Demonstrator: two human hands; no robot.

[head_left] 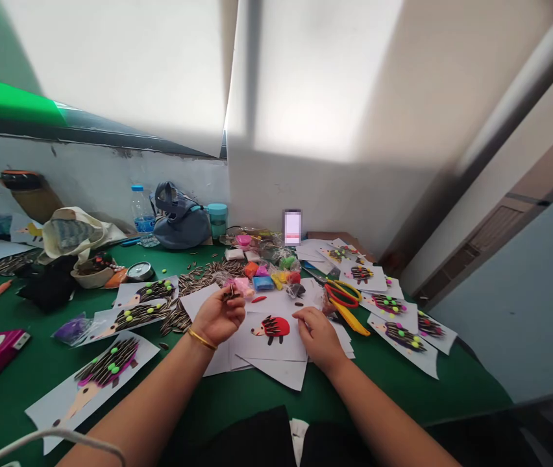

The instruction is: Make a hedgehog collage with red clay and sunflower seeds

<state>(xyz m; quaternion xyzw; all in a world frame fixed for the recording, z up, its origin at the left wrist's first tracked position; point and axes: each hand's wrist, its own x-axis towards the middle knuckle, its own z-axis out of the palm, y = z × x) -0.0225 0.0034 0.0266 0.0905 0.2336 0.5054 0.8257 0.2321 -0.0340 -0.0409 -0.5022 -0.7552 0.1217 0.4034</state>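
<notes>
A red hedgehog figure [272,327] is seen at the centre of the green table [237,395], pressed onto a white sheet [269,344] and only partly bristled with dark seeds. The sheet is being pinned flat by the right hand [318,337], fingers curled down on its edge at three o'clock from the figure, so the paper is kept from sliding; nothing is gripped in it. At ten o'clock, the left hand [218,316] is raised and closed around a small cluster of sunflower seeds [232,293], pinched at the fingertips, kept close for placing. Beyond, at twelve o'clock, packets of coloured clay [269,275] are laid within reach. A loose heap of seeds [198,282] is spread at ten o'clock. Scissors [347,298] lie at two o'clock, and finished hedgehog sheets [403,334] are fanned out to the right, clear of the work.
</notes>
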